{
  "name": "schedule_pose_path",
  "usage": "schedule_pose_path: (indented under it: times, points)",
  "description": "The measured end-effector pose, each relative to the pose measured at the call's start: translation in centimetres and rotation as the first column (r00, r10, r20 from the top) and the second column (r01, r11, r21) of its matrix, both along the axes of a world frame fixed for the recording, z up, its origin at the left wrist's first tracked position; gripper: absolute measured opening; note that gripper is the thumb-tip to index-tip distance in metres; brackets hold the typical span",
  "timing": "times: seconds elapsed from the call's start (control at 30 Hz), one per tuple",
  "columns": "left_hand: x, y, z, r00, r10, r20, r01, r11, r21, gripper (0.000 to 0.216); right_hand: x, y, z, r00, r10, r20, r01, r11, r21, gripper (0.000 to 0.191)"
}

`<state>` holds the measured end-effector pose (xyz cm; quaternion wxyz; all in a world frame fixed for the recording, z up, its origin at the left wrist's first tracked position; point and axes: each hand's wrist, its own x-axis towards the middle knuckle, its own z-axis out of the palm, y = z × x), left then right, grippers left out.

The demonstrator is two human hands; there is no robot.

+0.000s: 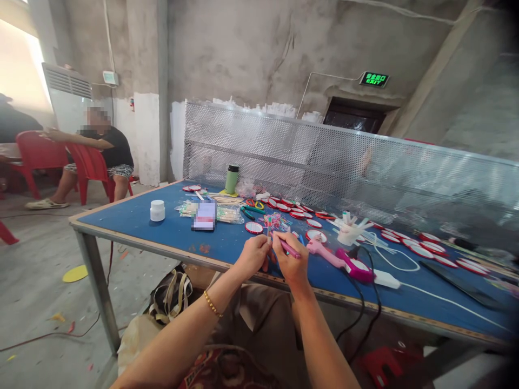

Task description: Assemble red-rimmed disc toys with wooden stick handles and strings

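Both hands meet over the near edge of a blue table (133, 221). My left hand (253, 255), with a gold bead bracelet on its wrist, pinches a thin upright stick (268, 231). My right hand (290, 257) is closed round a pink pen-like tool (290, 249), whose tip touches the stick's base. Just beyond the hands lie a heap of small coloured pieces (274, 220) and a red-rimmed white disc (254, 228). A pink glue gun (338, 260) lies to the right of my right hand.
Several more red-rimmed discs (425, 247), a white jar (157, 210), a green flask (232, 179), stick bundles (227, 212), scissors and cables lie on the table. A perforated metal screen (344, 162) backs it. A person sits on a red chair (91, 165) at the left. Bags (170, 297) stand underneath.
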<state>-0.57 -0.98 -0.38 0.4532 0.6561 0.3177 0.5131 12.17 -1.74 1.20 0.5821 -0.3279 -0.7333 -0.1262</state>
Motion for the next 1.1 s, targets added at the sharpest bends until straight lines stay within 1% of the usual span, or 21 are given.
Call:
schedule_pose_path:
  times: [0.3, 0.77, 1.1]
  points:
    - [0.0, 0.17, -0.1, 1.0, -0.003, -0.003, 0.003, 1.0, 0.005, 0.033, 0.1, 0.11, -0.1, 0.999, -0.043, 0.0, 0.043, 0.999, 0.012, 0.017]
    - [-0.07, -0.12, 0.12, 1.0, -0.021, 0.008, 0.021, 1.0, -0.022, 0.032, -0.04, -0.07, -0.05, 0.999, -0.04, -0.014, 0.04, 0.999, -0.003, 0.019]
    - [-0.09, -0.08, 0.11, 1.0, -0.003, -0.009, 0.003, 1.0, 0.002, 0.034, 0.1, -0.03, 0.0, 1.0, -0.016, 0.011, 0.016, 1.0, -0.003, 0.017]
